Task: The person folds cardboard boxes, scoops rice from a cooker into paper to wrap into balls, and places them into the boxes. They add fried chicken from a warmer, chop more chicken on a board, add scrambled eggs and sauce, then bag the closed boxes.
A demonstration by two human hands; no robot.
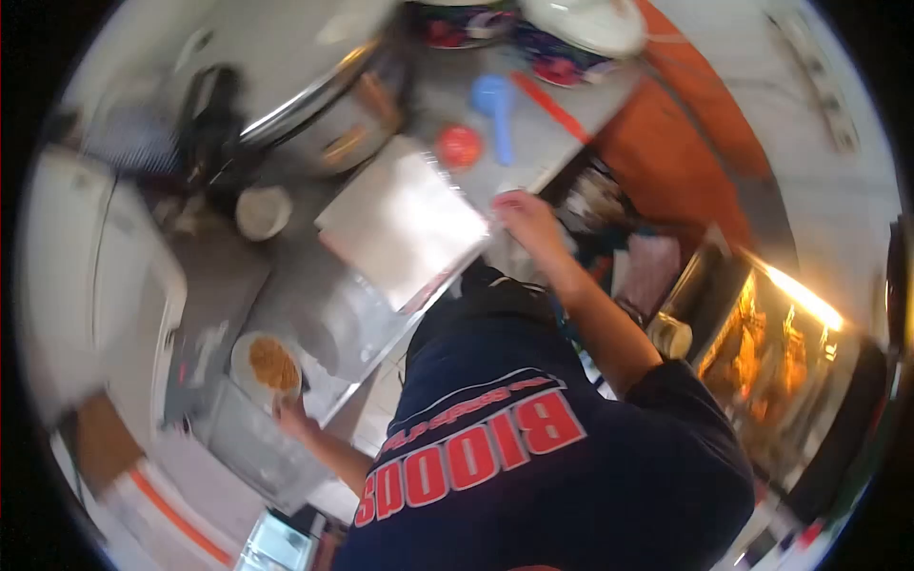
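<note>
At the lower left, my left hand (291,417) is closed on the near rim of a white bowl (244,379). Brown, crumbly-looking food (273,364) lies in the bowl. My right hand (524,217) has its fingers curled together beside the right corner of a stack of white sheets (405,224). Blur hides whether they pinch a sheet or some clear plastic there. The stack lies flat on the metal counter (328,285), between my two hands.
Beyond the stack are a red round object (460,147), a blue scoop (493,105) and a red strip (552,107). A large metal pot (357,119) and a white cup (263,211) stand behind. A lit glass cabinet with hanging food (762,333) is at right.
</note>
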